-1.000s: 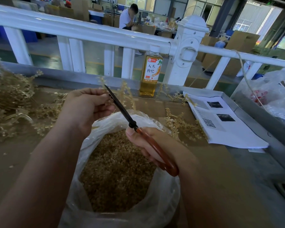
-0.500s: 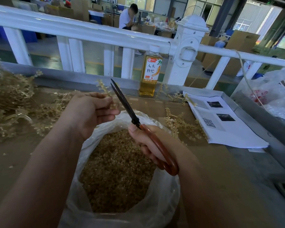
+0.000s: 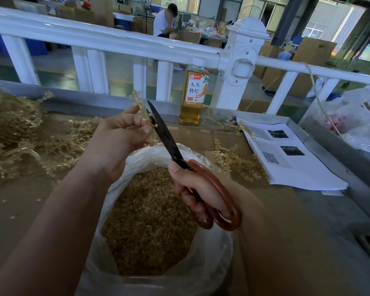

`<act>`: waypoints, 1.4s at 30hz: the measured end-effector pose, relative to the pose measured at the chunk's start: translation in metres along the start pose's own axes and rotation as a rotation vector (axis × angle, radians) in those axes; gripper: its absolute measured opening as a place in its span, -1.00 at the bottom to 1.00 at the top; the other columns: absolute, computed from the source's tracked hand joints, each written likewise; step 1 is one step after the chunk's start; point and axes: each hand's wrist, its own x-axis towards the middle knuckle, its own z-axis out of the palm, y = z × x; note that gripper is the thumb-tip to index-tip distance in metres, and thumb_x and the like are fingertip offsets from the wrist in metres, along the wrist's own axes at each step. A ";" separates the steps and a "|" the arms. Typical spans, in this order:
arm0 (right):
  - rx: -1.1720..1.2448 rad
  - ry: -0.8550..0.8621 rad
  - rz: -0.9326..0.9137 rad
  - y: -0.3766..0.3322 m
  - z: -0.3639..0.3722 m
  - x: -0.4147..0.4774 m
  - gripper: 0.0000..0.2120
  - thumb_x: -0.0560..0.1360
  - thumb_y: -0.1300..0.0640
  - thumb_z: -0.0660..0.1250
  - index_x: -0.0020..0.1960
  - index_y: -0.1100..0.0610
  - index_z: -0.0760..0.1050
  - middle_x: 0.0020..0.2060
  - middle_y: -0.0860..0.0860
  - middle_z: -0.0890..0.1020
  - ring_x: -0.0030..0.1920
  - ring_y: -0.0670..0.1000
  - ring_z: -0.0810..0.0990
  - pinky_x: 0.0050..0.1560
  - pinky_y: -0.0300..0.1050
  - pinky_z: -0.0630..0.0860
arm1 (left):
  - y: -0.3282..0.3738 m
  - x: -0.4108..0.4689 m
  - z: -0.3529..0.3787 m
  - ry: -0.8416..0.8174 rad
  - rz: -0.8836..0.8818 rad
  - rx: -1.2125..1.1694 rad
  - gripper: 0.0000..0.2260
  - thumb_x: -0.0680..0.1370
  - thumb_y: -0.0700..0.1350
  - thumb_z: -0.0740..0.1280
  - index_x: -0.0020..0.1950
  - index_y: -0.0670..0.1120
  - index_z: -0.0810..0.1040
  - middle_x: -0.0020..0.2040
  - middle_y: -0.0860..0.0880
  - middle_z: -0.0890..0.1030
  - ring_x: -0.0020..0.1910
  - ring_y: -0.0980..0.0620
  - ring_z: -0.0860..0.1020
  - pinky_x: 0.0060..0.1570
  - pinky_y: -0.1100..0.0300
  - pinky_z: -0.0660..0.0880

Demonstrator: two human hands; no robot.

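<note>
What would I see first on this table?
Big scissors with reddish handles, gripped by the right hand in the middle, blades at a dry sprig the left hand pinches. Below sits an open plastic bag full of tan snippings; a yellow bottle stands by the railing behind.

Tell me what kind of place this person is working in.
Most likely a factory or warehouse floor where plant material is trimmed by hand: cardboard boxes stand beyond the white railing, dried sprigs are piled on the bench, and a plastic bag of snipped bits sits beneath the scissors.
</note>
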 end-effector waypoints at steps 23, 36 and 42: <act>0.007 0.052 0.032 -0.003 0.006 0.002 -0.55 0.49 -0.28 0.12 -0.24 0.11 0.37 -0.55 -0.08 0.39 -0.58 -0.12 0.33 -0.51 -0.23 0.32 | 0.003 -0.003 -0.003 0.008 -0.016 0.028 -0.77 0.49 -0.32 0.28 -0.33 -0.08 0.50 -0.49 0.12 0.50 -0.51 0.23 0.39 -0.57 0.41 0.24; -0.130 0.096 0.002 -0.003 0.011 0.011 -0.67 0.49 -0.32 0.04 -0.24 -0.11 0.30 -0.43 -0.04 0.42 -0.53 -0.12 0.35 -0.48 -0.22 0.35 | 0.009 -0.003 0.002 0.259 -0.111 -0.003 -0.79 0.44 -0.31 0.36 -0.37 -0.09 0.52 -0.53 0.07 0.54 -0.46 0.10 0.37 -0.64 0.45 0.17; -0.116 0.120 -0.017 -0.005 0.010 0.008 -0.68 0.51 -0.30 0.06 -0.23 -0.10 0.33 -0.49 -0.06 0.42 -0.62 -0.18 0.34 -0.55 -0.28 0.34 | 0.010 -0.004 0.005 0.239 -0.142 0.012 -0.80 0.42 -0.30 0.38 -0.37 -0.08 0.53 -0.54 0.10 0.52 -0.54 0.18 0.37 -0.64 0.45 0.16</act>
